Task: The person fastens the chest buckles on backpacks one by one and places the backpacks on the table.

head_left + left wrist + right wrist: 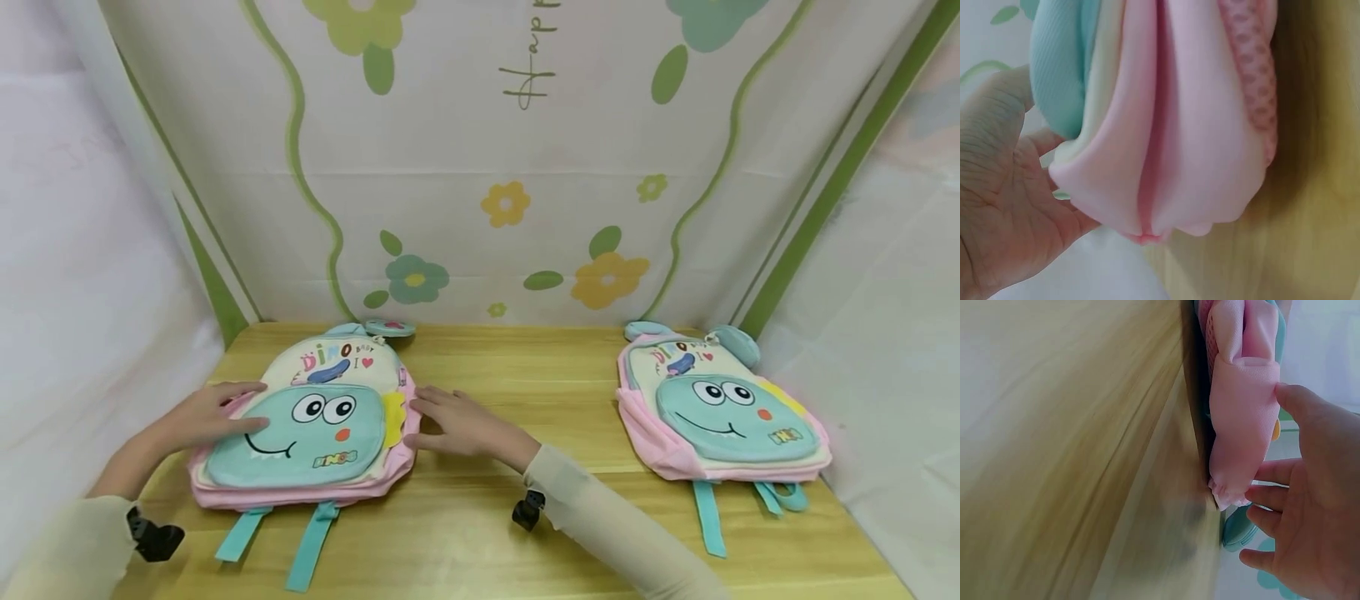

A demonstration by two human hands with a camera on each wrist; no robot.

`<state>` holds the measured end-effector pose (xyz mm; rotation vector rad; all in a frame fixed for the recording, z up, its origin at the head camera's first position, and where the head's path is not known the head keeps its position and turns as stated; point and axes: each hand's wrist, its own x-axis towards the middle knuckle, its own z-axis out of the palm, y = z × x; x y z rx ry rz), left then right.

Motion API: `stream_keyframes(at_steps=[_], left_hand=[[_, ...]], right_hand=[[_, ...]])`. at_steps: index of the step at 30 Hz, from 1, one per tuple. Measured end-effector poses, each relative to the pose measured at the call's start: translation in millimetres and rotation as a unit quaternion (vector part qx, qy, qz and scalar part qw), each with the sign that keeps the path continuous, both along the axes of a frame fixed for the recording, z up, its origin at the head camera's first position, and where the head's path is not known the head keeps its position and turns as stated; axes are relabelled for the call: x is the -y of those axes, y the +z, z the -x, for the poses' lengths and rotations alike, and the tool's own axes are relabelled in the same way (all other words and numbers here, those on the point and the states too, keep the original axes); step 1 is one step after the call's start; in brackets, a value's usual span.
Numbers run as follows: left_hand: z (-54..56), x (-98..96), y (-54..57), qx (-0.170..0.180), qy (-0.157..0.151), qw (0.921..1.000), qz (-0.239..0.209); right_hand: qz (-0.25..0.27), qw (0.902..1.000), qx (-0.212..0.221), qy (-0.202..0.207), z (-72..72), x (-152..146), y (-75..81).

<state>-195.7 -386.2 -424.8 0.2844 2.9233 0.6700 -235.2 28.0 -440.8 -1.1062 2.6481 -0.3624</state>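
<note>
A pink, cream and teal dinosaur backpack (300,442) lies face up at the left of the table, its straps toward the near edge. My left hand (202,417) rests at its left side, thumb laid over the teal front pocket and fingers along the edge. In the left wrist view that hand (1016,169) is spread beside the pink side panel (1191,119). At the opposite side my right hand (465,425) touches the pink edge with fairly straight fingers. The right wrist view shows its thumb (1294,400) against the pink side pocket (1241,412).
A second, matching backpack (735,425) lies at the right of the wooden table (480,517), slightly turned, straps toward the near edge. Flower-printed white cloth (480,150) stands behind the table, with cloth walls at both sides. Small black cameras sit at both wrists.
</note>
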Motion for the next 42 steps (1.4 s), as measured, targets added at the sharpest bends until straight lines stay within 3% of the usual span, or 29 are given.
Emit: stream_keyframes(at_steps=[14, 19, 25, 36, 42], left_hand=[[5.2, -42.1, 3.8, 0.019, -0.063, 0.9969, -0.043], [10.1, -67.4, 3.8, 0.039, -0.083, 0.9938, -0.062], [16.9, -103.6, -2.5, 0.02, -0.106, 0.9906, -0.084], [32.0, -139.9, -17.0, 0.014, -0.087, 0.9904, -0.107], [38.3, -154.5, -19.6, 0.01, -0.091, 0.9891, -0.115]], right_hand=[[0.029, 0.9994, 0.009, -0.019, 3.4, -57, -2.7], [0.037, 0.9985, 0.007, -0.038, 7.1, -86, -5.2], [0.044, 0.9974, 0.008, -0.057, 7.8, -120, -3.3], [0.049, 0.9958, 0.01, -0.076, 10.8, -161, -2.3], [0.055, 0.9956, 0.002, -0.076, 15.7, -178, -8.7]])
